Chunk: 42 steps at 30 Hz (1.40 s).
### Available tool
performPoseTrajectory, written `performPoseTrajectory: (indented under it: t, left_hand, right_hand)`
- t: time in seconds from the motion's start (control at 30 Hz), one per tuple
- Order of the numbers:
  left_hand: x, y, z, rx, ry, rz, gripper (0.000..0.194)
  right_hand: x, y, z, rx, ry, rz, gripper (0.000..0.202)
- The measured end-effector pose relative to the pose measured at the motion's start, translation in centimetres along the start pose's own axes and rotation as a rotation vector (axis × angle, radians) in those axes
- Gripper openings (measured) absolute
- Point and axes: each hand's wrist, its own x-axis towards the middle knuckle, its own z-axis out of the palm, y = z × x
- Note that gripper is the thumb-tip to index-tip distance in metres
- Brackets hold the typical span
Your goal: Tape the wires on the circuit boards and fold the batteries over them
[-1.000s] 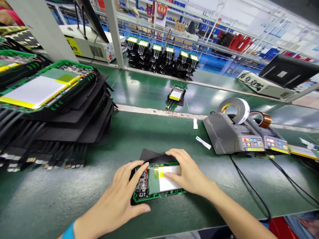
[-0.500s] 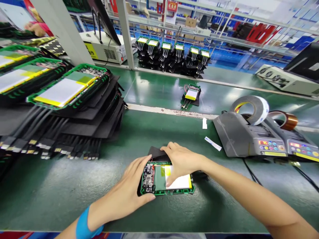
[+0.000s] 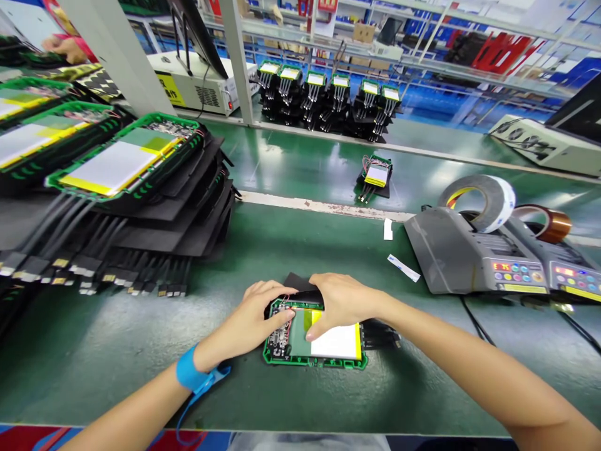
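Note:
In front of me lies an opened power bank (image 3: 300, 341), a green-rimmed case with a circuit board at its left and a white, yellow-edged battery (image 3: 335, 342). My left hand (image 3: 260, 316) is over its upper left corner, fingers at the far edge and thumb by the red wires near the board. A blue strap circles that wrist. Reaching from the right, my right hand (image 3: 342, 304) curls its fingers over the far edge, its thumb on the battery's left part; the fingertips are hidden. Black cables (image 3: 380, 336) come out at the right.
Stacked power banks with black flaps and cables (image 3: 122, 166) stand at the left. Two tape dispensers (image 3: 474, 257) with tape rolls sit at the right, near white strips (image 3: 404, 268). Another power bank (image 3: 377, 175) lies beyond the white ledge. A co-worker's hand (image 3: 70, 49) shows far left.
My left hand has moved from the left side of the power bank to its upper left corner, its thumb going from the near edge up to the wires. The right hand stays nearly in place.

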Motion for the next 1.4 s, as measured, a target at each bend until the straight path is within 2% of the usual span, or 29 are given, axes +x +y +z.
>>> performPoseTrajectory:
  t: [0.2,0.3,0.4,0.47,0.57,0.63,0.73,0.83,0.97,1.03,1.4]
  left_hand:
    - [0.3,0.4,0.3,-0.059,0.010,-0.034,0.025]
    - [0.0,0.3,0.5,-0.098,0.055,-0.030,0.026]
    - [-1.1,-0.1,0.9,-0.141,0.167,-0.024,0.046]
    - [-2.2,-0.4,1.4,-0.250,0.220,-0.038,0.063]
    - [-3.4,-0.2,2.7,-0.449,0.140,-0.069,0.080]
    - [-3.5,0.2,3.5,-0.482,0.110,-0.089,0.080]
    - [-2.7,0.9,4.3,-0.529,0.164,-0.096,0.074]
    - [-1.8,1.3,4.3,-0.505,0.202,-0.097,0.066]
    - [-1.6,1.1,4.0,-0.368,0.174,-0.085,0.074]
    - [-1.6,1.0,4.0,-0.382,0.157,-0.086,0.078]
    - [-0.7,1.5,4.8,-0.513,0.249,-0.187,0.072]
  right_hand:
    - [0.3,-0.1,-0.2,0.003,-0.014,-0.010,0.071]
    - [0.3,-0.5,-0.6,0.002,-0.047,-0.009,0.066]
    - [-0.2,-0.5,-0.5,0.076,-0.034,-0.030,0.068]
    - [-0.9,-0.2,-0.1,0.152,0.028,-0.027,0.070]
    - [-2.2,0.4,0.8,0.297,0.164,0.034,0.069]
    - [-3.0,0.7,1.3,0.403,0.238,0.066,0.067]
    - [-3.9,0.8,1.6,0.501,0.311,0.077,0.067]
    - [-4.3,0.8,1.8,0.532,0.350,0.089,0.068]
    - [-4.2,1.0,2.1,0.570,0.352,0.101,0.066]
    - [-4.0,1.3,2.2,0.577,0.348,0.097,0.064]
    - [-3.7,1.6,2.3,0.636,0.326,0.137,0.062]
